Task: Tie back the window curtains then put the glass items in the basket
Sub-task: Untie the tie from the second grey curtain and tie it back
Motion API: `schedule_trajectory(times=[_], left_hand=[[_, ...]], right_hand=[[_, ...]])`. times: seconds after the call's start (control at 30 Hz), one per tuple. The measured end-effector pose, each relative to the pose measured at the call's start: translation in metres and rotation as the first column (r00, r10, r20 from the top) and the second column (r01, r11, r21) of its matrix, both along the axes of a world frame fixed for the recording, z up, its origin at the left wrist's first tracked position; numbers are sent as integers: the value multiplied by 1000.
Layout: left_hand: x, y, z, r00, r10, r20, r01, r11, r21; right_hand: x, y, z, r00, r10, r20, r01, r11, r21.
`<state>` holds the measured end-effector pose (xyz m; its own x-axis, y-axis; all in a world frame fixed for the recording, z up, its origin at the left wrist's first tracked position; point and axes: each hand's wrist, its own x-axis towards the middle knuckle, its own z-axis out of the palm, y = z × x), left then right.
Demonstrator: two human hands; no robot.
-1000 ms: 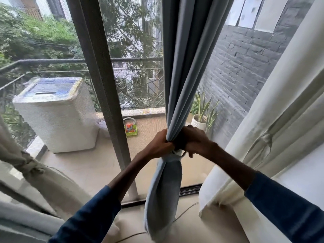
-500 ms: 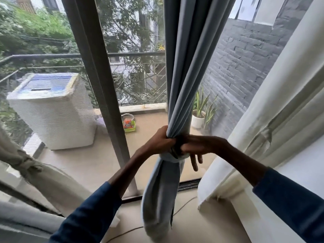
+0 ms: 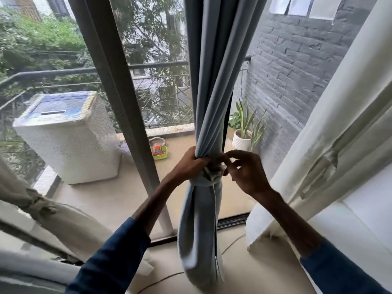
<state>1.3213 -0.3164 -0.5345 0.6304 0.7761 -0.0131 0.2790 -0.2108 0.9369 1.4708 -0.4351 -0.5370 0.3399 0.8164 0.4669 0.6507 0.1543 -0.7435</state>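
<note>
**Both hands at the knot**

Your left hand [image 3: 188,164] grips the gathered blue-grey curtain [image 3: 212,81] dead centre, right at its knot [image 3: 209,177]. Your right hand [image 3: 248,172] is on the knot's 3 o'clock side, bent fingertips against the fabric; pinching or only touching, can't tell. A cream curtain [image 3: 339,124] hangs at 3 o'clock, and a pale curtain [image 3: 38,202] is knotted at 8 o'clock.

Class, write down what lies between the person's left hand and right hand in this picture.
In the head view, the gathered blue-grey curtain and its knot lie between the left hand, which grips it, and the right hand.
</note>
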Motion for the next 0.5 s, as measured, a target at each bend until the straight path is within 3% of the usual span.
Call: schedule_trajectory(times=[0.07, 0.13, 0.2, 0.27, 0.33, 0.4, 0.5], left_hand=[[3, 1, 2, 1000, 29, 3, -29, 1000, -5], [6, -1, 5, 998, 63, 1, -63, 998, -4], [10, -4, 8, 997, 81, -2, -81, 997, -9], [16, -3, 5, 997, 76, -10, -76, 997, -4], [18, 2, -2, 997, 82, -15, -82, 996, 19], [20, 7, -7, 994, 110, -15, -109, 993, 35], [20, 6, -4, 994, 111, 0, -111, 994, 15]], right_hand=[[3, -5, -17, 937, -121, -327, 123, 992, -14], [-1, -10, -39, 812, -210, -545, 164, 978, -133], [-16, -16, -56, 610, -210, -764, 20, 968, -251], [-32, -17, -62, 347, -154, -925, -122, 971, -207], [-38, -11, -65, 71, -85, -994, -130, 987, -94], [-37, -5, -68, -130, -78, -988, -122, 991, -62], [-37, -1, -79, -266, -71, -961, -175, 984, -24]])
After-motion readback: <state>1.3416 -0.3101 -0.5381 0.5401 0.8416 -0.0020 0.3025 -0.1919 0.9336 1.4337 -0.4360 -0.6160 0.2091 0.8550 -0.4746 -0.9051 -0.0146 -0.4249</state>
